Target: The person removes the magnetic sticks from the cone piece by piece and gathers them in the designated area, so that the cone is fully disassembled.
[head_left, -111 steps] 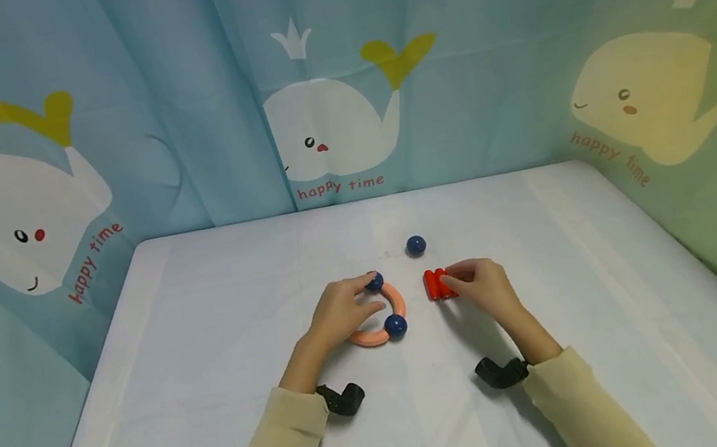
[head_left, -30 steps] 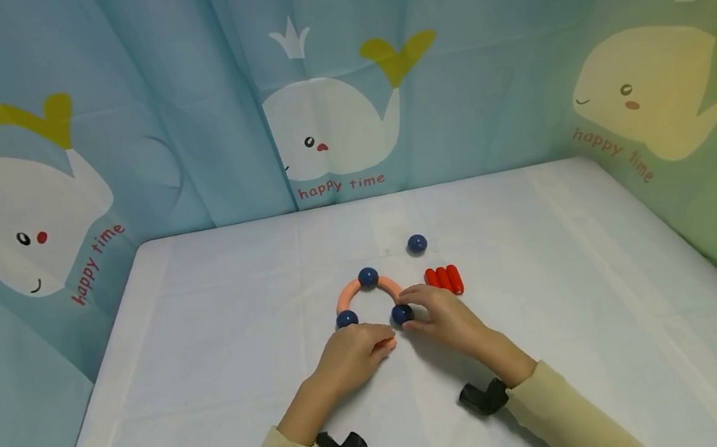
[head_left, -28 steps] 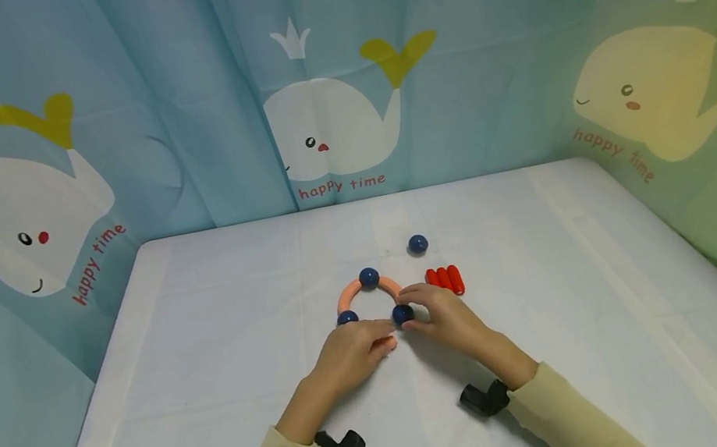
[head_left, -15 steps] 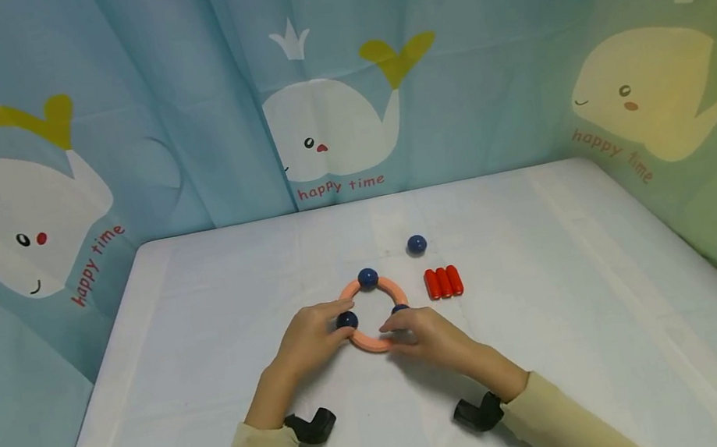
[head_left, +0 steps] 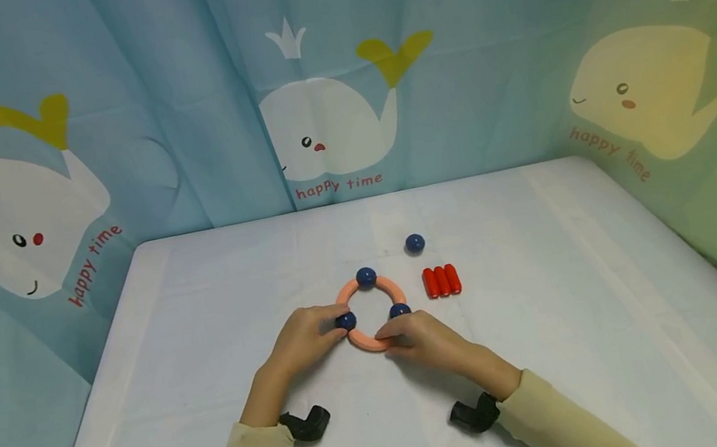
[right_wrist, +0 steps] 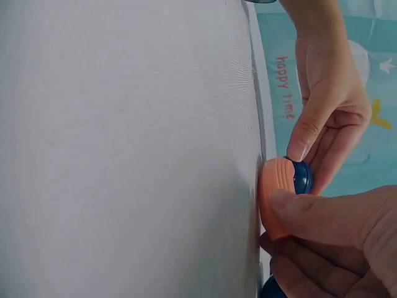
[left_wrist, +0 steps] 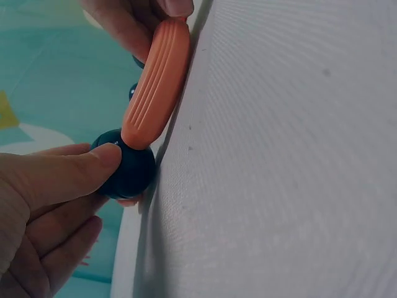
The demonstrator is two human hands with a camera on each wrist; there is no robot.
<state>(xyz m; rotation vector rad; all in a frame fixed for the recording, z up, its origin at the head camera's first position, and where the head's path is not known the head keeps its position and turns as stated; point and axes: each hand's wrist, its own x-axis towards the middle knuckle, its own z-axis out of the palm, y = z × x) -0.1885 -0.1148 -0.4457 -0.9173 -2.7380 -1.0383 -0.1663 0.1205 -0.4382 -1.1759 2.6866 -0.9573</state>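
A ring of curved orange rods and blue balls lies on the white table. Its far ball (head_left: 366, 277) sits between two rods, the right one (head_left: 392, 288) plainly visible. My left hand (head_left: 303, 339) pinches the left blue ball (left_wrist: 127, 167) between thumb and fingers. The front curved orange rod (left_wrist: 158, 84) touches that ball at one end. My right hand (head_left: 431, 342) pinches this rod near its other end, thumb on its ridged side in the right wrist view. Partly behind my right hand is the right blue ball (head_left: 399, 311); its contact with the front rod is hidden.
Three short red rods (head_left: 442, 281) lie side by side to the right of the ring. Beyond them rests a loose blue ball (head_left: 415, 244). A whale-print curtain (head_left: 190, 109) hangs behind the white table (head_left: 211, 280).
My left hand has gone from the front orange rod to the left blue ball. My right hand has left the right ball and taken the front rod. The red rods stay put.
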